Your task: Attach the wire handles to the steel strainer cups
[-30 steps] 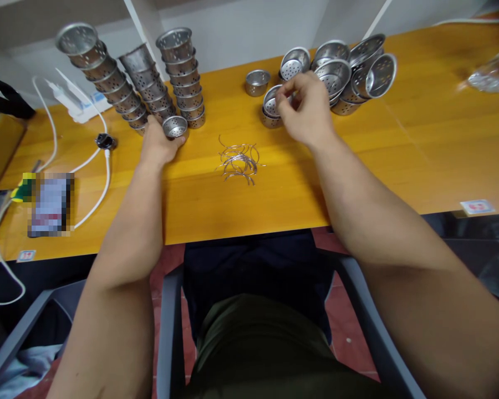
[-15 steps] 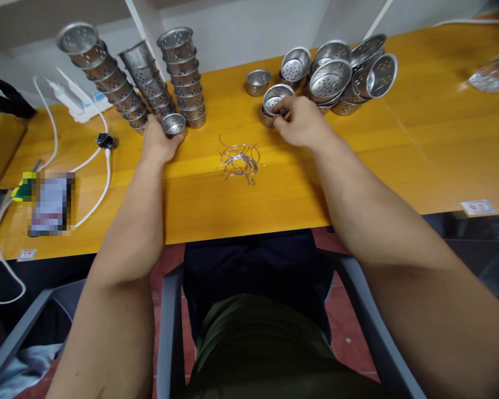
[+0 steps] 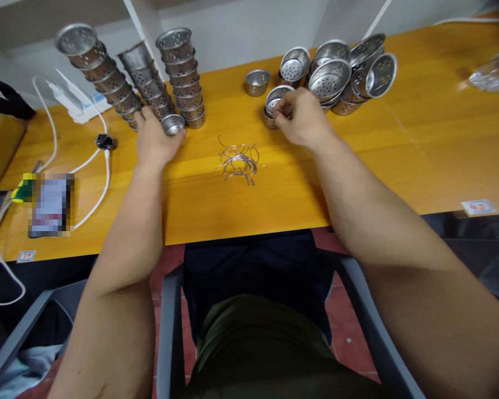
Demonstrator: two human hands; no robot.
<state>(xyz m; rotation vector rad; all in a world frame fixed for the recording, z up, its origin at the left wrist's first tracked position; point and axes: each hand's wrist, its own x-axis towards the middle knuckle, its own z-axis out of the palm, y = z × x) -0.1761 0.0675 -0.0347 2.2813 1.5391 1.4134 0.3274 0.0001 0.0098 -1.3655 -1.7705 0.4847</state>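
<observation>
My left hand (image 3: pixel 153 139) is curled round a small perforated metal cup (image 3: pixel 173 124) at the foot of three leaning stacks of the same cups (image 3: pixel 149 83). My right hand (image 3: pixel 301 119) pinches the rim of another perforated cup (image 3: pixel 274 101) that sits on a second one, just in front of a loose heap of metal strainer cups (image 3: pixel 345 72). Between my hands lies a small tangle of thin wire handles (image 3: pixel 238 160) on the orange table (image 3: pixel 274 188).
A single cup (image 3: pixel 256 81) stands behind the wire pile. White cables (image 3: pixel 95 183), a black plug (image 3: pixel 105 142) and a power strip (image 3: pixel 77 102) lie at the left. A clear plastic bag (image 3: pixel 493 75) is at the far right. Grey chair arms (image 3: pixel 357 310) frame my lap.
My left hand slid the small cup slightly farther toward the stacks. My right hand came down from the heap onto the stacked cup and now pinches its rim.
</observation>
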